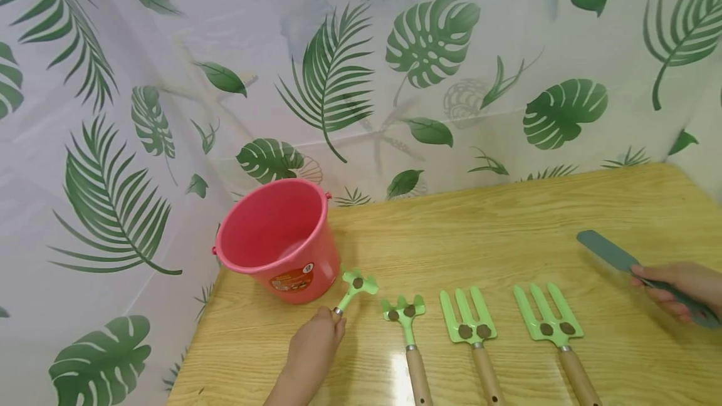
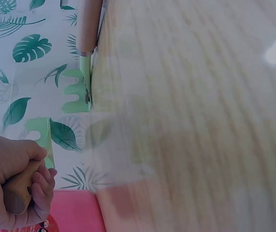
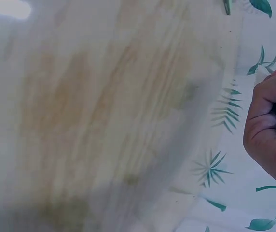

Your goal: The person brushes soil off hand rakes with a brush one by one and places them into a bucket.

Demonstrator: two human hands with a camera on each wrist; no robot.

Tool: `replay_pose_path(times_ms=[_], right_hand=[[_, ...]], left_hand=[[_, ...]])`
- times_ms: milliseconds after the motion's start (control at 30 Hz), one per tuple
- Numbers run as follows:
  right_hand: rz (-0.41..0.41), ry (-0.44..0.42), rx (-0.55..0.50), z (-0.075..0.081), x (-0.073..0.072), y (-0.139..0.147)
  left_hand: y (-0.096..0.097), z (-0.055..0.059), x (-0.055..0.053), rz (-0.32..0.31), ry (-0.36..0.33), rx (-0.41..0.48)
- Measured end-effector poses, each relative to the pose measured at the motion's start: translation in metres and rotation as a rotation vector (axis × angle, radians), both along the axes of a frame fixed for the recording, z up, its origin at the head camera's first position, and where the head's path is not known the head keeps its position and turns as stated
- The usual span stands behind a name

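My left hand [image 1: 313, 356] grips a small green hand rake [image 1: 358, 283] by its wooden handle, whose butt shows in the left wrist view. One brown lump sticks to the rake's head, which is up beside the pink bucket [image 1: 333, 249]. My right hand [image 1: 679, 287] holds a flat grey-green spatula [image 1: 608, 250] by its dark handle, blade pointing left over the table. Between the hands lie a second green rake [image 1: 416, 371] and two green three-pronged hand forks, one nearer the left [image 1: 486, 368] and one nearer the right [image 1: 576, 371], each bearing two brown lumps.
The wood-grain table [image 1: 451, 230] meets a leaf-patterned sheet [image 1: 350, 143] along its back and left edges. Standing at the table's back left corner, the bucket shows its pink inner wall and a label on its front.
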State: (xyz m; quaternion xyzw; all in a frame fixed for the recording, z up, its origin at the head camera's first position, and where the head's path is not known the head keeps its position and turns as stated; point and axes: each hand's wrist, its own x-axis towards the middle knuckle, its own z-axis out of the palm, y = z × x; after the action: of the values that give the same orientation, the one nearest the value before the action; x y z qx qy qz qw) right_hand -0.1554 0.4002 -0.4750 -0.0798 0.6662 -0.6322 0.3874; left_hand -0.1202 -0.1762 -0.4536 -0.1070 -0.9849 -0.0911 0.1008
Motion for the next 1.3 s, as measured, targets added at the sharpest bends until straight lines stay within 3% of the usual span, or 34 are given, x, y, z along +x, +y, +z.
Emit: replay_pose_path(times_ms=[200, 367, 600, 1000, 1233, 1300], right_hand=[[-0.042, 0.074, 0.164, 0.016, -0.002, -0.018], [-0.114, 0.068, 0.254, 0.027, -0.004, -0.033], [-0.104, 0.096, 0.195, 0.038, -0.011, -0.048], [-0.06, 0.116, 0.156, 0.056, -0.018, -0.073], [-0.023, 0.106, 0.15, 0.069, -0.021, -0.095], [-0.012, 0.115, 0.145, 0.073, -0.023, -0.104]], left_hand=[[0.009, 0.004, -0.004, -0.041, 0.049, -0.034], [0.015, 0.008, -0.005, -0.051, 0.029, -0.048], [0.025, 0.016, -0.011, -0.078, -0.012, -0.035], [0.06, 0.022, -0.021, -0.133, -0.041, -0.122], [0.072, 0.025, -0.026, -0.213, -0.004, -0.27], [0.073, 0.027, -0.027, -0.228, -0.02, -0.281]])
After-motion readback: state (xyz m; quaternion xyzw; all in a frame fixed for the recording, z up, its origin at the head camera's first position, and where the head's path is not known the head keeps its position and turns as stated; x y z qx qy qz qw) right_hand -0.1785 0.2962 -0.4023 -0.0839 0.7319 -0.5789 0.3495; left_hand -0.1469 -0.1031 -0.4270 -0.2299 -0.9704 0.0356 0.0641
